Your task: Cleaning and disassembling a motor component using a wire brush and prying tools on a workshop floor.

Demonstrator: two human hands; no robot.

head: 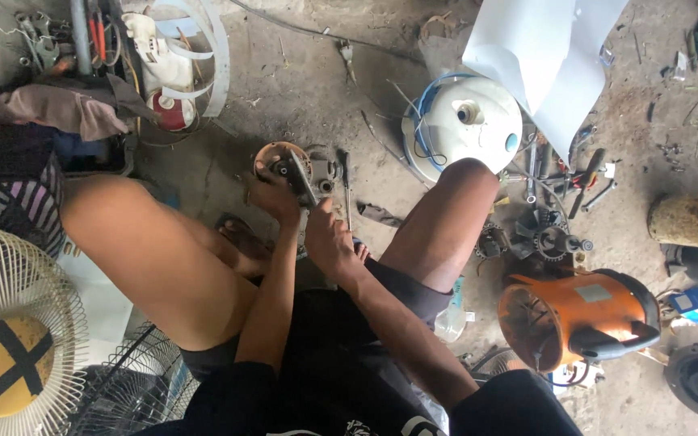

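Two hands on small motor assembly (296, 168), floor centre, between knees. Left hand (272, 198) closed round its tan round housing; right hand (326, 240) closed, pinching grey tool (304, 182) against it. Likely rigid, moderately heavy, greasy; grip housing rim. White fan motor cover (464, 129) far right.

1. The left hand (272, 196) grips the edge of a round brown motor part (283, 161) resting on the concrete floor (300, 81).
2. The right hand (329, 238), just beside the motor part, holds a slim tool (304, 182) whose tip lies across that part.
3. A screwdriver (346, 190) lies on the floor just right of the motor part.
4. A white round housing (466, 125) sits well to the right of the motor part, beyond the person's knee.
5. An orange motor casing (579, 315) lies far right and nearer the person than the motor part.
6. A fan grille (18, 323) stands far left of the motor part.
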